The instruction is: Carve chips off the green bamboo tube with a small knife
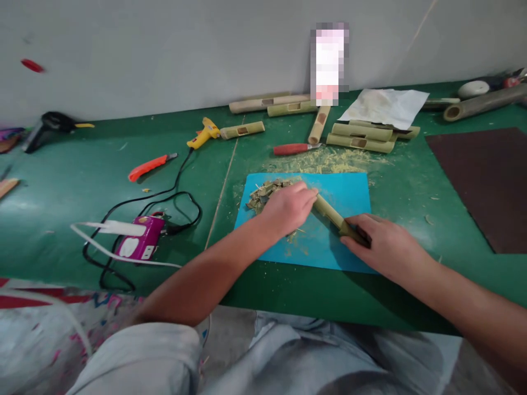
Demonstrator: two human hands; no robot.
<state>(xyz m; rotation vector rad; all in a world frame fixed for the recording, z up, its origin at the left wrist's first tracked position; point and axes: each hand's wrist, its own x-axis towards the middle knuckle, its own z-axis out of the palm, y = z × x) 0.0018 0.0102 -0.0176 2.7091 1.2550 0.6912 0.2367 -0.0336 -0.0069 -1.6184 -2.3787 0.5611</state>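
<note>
A green bamboo tube (pixel 328 210) slants across the blue sheet (pixel 352 189), its far end up and to the left. The fingers of my left hand (pixel 291 206) are closed at that far end. Around the near end, my right hand (pixel 381 239) wraps its thumb and fingers. My fingers hide both tube ends. Beside my left hand lies a pile of bamboo chips (pixel 259 195), partly covered by it. Beyond the sheet, a red-handled knife (pixel 293 148) rests among pale shavings (pixel 329 160).
Notched bamboo tubes (pixel 362 142) are stacked behind, beneath a white paper (pixel 385 107). A blurred-out phone-like object (pixel 328 63) leans on the wall. Leftward are a yellow glue gun (pixel 203 134), an orange cutter (pixel 150 166) and a purple power strip (pixel 142 238). A brown board (pixel 486 181) lies right.
</note>
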